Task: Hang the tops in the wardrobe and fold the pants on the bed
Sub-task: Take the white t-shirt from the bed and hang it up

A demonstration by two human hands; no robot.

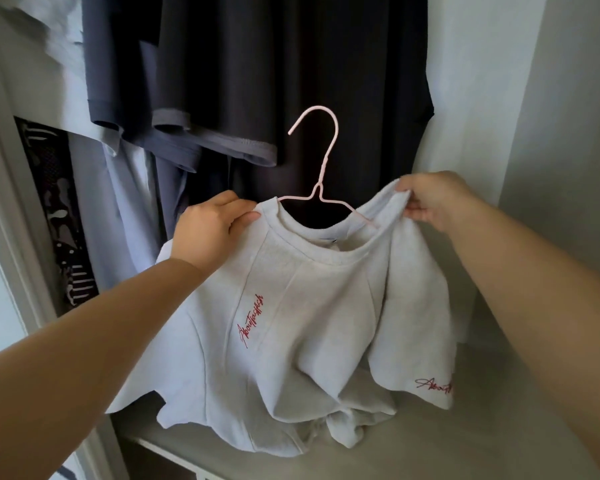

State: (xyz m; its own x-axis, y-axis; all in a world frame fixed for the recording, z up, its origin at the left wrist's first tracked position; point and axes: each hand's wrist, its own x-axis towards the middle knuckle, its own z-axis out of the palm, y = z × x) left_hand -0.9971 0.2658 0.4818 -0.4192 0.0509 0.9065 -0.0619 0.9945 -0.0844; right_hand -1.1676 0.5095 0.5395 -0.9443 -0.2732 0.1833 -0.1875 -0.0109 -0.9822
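Head view: a white top [291, 306] with red script on the chest and on one sleeve hem is held up inside the wardrobe, in front of the hanging clothes and above the shelf [465, 445]. The left hand [208, 230] grips the shoulder just beside the collar, with the thumb on the front of the cloth and the fingers curled behind it. The right hand [430, 199] pinches the other shoulder and lifts a bunched fold of fabric higher than the left side. A pink hanger [321, 161] sits in the neck opening. Its left arm is hidden under the cloth, and its right arm lies over the collar towards the right hand. Its hook stands upright, opens to the left and touches no rail. The lower part of the top sags in folds, and its hem rests crumpled on the shelf. Behind it hang dark tops [291, 64] with grey-edged sleeves. To their left is a pale blue shirt [118, 188], and at the far left a black-and-white patterned garment [59, 209]. The white wardrobe wall [482, 81] rises on the right.
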